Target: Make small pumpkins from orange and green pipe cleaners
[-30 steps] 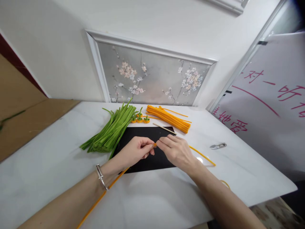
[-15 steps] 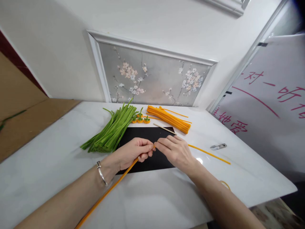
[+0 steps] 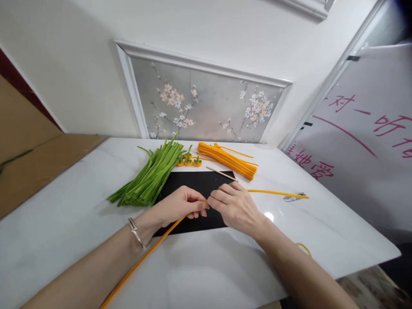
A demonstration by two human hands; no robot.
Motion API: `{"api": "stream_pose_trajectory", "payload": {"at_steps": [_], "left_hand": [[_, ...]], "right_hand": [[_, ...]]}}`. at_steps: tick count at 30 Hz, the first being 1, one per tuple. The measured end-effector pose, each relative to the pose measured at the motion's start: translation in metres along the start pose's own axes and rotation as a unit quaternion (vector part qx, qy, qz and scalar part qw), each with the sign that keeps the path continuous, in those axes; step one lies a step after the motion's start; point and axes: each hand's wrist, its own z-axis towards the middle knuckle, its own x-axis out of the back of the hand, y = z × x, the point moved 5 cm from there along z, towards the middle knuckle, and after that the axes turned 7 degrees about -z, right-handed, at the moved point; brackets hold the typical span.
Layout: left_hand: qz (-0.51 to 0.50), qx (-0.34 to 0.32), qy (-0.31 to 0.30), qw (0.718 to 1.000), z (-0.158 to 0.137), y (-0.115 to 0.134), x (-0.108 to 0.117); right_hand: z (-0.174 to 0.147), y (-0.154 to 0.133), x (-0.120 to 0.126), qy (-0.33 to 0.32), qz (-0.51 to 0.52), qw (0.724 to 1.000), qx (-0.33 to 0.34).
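Over the black mat [image 3: 189,180], my left hand [image 3: 185,206] and my right hand [image 3: 233,208] meet fingertip to fingertip. Both are closed on an orange pipe cleaner [image 3: 141,259]. One length of it runs from my left fingers down past the wrist to the lower edge of the view. Another orange length [image 3: 273,192] sticks out to the right from behind my right hand, crossing over the nail clippers [image 3: 294,198]. What the pinched part looks like is mostly hidden by my fingers.
Left of the mat lies a bundle of green pipe cleaners [image 3: 149,176]. Several small orange pieces with green tops [image 3: 188,161] sit beside it. A bundle of orange pipe cleaners [image 3: 228,161] and a thin stick [image 3: 222,173] lie behind my hands. A yellow loop [image 3: 303,249] is at right.
The right-hand orange length has swung up and away from me, now lying across the clippers. My hands stay together in nearly the same place, with slight finger movement.
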Motion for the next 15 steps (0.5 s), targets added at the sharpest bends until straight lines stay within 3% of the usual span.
{"api": "stream_pose_trajectory", "payload": {"at_steps": [2, 5, 7, 9, 12, 15], "left_hand": [[0.100, -0.062, 0.043, 0.992, -0.002, 0.005, -0.001], [0.325, -0.219, 0.136, 0.910, -0.011, 0.015, -0.008], [0.383, -0.254, 0.123, 0.880, -0.012, 0.013, -0.017], [0.373, -0.243, 0.127, 0.886, -0.010, 0.010, -0.017], [0.293, -0.182, 0.141, 0.928, -0.006, 0.010, -0.009], [0.086, -0.070, 0.079, 0.991, -0.002, 0.008, -0.004]], "right_hand": [[0.001, 0.002, -0.002, -0.025, 0.021, 0.999, -0.033], [0.001, 0.009, -0.003, -0.064, 0.076, 0.989, -0.110], [0.001, 0.012, -0.004, -0.095, 0.112, 0.978, -0.149], [0.000, 0.013, -0.005, -0.114, 0.124, 0.971, -0.168], [-0.001, 0.014, -0.003, -0.094, 0.098, 0.979, -0.153], [-0.001, 0.012, 0.002, -0.028, 0.059, 0.993, -0.096]]}}
